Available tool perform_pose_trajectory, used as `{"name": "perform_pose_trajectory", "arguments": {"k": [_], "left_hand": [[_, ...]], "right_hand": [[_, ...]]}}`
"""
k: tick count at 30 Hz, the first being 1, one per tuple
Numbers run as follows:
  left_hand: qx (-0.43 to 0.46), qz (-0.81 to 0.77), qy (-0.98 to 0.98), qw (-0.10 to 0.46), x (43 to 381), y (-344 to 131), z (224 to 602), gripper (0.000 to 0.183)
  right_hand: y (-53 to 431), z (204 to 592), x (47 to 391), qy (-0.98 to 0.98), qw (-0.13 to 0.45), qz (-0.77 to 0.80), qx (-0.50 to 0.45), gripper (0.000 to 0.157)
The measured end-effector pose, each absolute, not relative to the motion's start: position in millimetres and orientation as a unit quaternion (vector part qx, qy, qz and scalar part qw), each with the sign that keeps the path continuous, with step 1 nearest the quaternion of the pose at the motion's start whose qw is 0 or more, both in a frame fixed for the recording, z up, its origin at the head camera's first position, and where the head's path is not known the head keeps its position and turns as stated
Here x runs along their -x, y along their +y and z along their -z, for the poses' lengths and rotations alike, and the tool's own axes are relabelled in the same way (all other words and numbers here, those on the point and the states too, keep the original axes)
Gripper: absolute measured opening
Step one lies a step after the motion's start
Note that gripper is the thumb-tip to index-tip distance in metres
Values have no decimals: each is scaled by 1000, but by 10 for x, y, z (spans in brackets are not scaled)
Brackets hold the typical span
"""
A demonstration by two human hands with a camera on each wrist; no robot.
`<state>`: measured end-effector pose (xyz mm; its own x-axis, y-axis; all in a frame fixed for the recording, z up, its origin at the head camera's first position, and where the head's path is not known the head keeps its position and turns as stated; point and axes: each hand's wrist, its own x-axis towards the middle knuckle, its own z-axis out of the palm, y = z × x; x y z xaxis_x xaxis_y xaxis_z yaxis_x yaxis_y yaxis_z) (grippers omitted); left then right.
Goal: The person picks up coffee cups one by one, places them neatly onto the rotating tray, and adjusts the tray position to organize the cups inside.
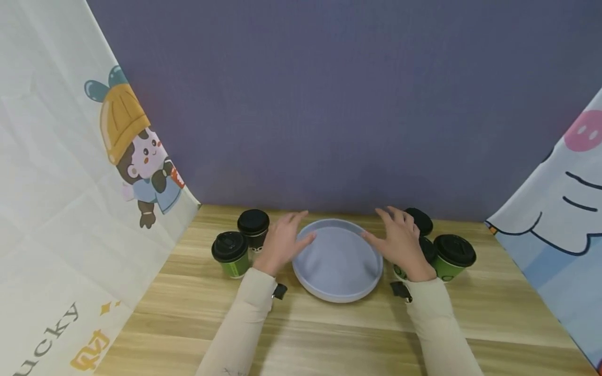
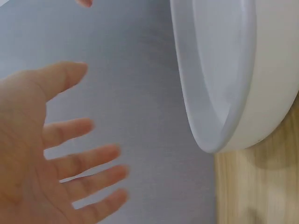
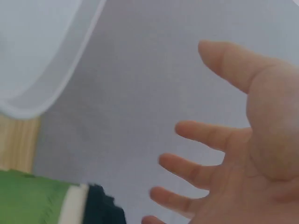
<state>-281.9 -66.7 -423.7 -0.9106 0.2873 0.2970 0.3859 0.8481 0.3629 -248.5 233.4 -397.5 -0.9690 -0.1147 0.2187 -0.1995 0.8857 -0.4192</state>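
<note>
A round, pale tray with a raised rim (image 1: 338,261) lies on the wooden table between my two hands. My left hand (image 1: 281,243) hovers by its left side, fingers spread and thumb over the rim in the head view. On the opposite side, my right hand (image 1: 401,244) is held the same way, palm turned inward. Both palms hold nothing; the left wrist view shows a gap between the left fingers (image 2: 86,158) and the tray wall (image 2: 275,84). In the right wrist view a green cup (image 3: 32,198) appears below the tray, near the right fingers (image 3: 187,170).
Left of my left hand stand a green cup with a black lid (image 1: 231,254) and a dark cup (image 1: 254,228). Black-lidded cups, including a green one (image 1: 452,257), cluster beside my right hand, partly hidden by it. A grey-purple panel (image 1: 329,104) rises behind the table.
</note>
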Motion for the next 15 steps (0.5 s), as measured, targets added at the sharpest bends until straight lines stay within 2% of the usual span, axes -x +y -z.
{"name": "perform_pose_trajectory", "arguments": {"k": [5, 9, 15], "left_hand": [[175, 231, -952, 94, 2768, -723, 4330, 55], [161, 253, -952, 54, 2781, -775, 4434, 44], [140, 256, -956, 14, 2820, -829, 4584, 43]], "right_hand": [[2491, 3910, 2411, -966, 77, -236, -75, 76], [2612, 3889, 2364, -967, 51, -239, -72, 78], [2714, 3870, 2326, -970, 12, -234, -64, 83]]}}
